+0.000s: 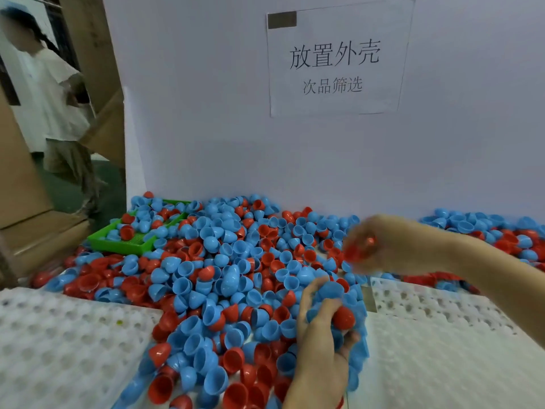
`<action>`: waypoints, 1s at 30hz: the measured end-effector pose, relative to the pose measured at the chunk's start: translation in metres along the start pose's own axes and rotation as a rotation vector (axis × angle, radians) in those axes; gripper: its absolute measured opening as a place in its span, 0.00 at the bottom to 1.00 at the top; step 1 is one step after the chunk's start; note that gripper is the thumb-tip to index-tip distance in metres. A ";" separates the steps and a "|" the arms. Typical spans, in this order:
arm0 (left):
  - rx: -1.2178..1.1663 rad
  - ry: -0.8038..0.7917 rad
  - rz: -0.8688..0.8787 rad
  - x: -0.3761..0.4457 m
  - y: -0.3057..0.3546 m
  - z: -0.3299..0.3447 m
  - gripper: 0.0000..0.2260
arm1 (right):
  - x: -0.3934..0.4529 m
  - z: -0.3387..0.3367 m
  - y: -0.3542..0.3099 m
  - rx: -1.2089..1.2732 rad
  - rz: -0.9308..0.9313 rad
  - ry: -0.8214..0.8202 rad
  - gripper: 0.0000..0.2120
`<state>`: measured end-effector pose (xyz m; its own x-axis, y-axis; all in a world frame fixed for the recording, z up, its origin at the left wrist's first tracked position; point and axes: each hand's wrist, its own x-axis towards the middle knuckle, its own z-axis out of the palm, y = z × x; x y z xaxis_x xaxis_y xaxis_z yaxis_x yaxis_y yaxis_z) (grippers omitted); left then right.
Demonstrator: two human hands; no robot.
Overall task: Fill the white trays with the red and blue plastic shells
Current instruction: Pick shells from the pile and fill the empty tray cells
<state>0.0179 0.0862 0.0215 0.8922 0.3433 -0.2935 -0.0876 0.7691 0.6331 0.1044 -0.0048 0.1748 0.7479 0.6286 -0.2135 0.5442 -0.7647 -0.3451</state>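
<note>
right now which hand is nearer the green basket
Left. The left hand holds shells in the pile's near middle, right of the green basket. The right hand is farther right, gripping a red shell.

Head cam, angled fwd/down, close over shell pile (224, 276)

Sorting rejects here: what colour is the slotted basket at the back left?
Green, seen in the head view, half buried by shells.
</note>
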 end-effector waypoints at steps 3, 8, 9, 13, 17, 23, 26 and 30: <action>-0.002 0.007 -0.024 -0.001 -0.002 0.000 0.15 | 0.030 -0.023 -0.018 0.639 -0.141 0.304 0.50; 0.010 -0.004 -0.024 -0.002 0.001 0.000 0.14 | 0.029 0.006 -0.004 0.334 -0.091 0.200 0.35; 0.021 -0.010 -0.026 -0.002 0.001 0.001 0.14 | 0.024 0.013 0.003 0.256 -0.103 0.190 0.27; 0.050 -0.027 -0.029 -0.002 -0.001 0.003 0.14 | 0.002 0.041 0.027 0.118 -0.120 0.250 0.11; 0.055 -0.050 0.001 -0.004 -0.002 0.003 0.15 | -0.017 0.062 0.036 0.144 -0.083 0.277 0.06; 0.121 -0.108 0.020 -0.009 -0.007 0.007 0.16 | -0.030 0.085 0.039 0.294 -0.124 0.255 0.05; 0.122 -0.122 0.019 -0.010 -0.009 0.010 0.16 | -0.032 0.087 0.044 0.361 -0.069 0.292 0.05; 0.154 -0.153 0.033 -0.010 -0.011 0.009 0.17 | -0.040 0.084 0.045 0.375 -0.100 0.237 0.04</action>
<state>0.0143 0.0692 0.0239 0.9477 0.2727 -0.1661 -0.0602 0.6634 0.7458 0.0668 -0.0529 0.0906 0.7890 0.6132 0.0377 0.4754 -0.5705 -0.6698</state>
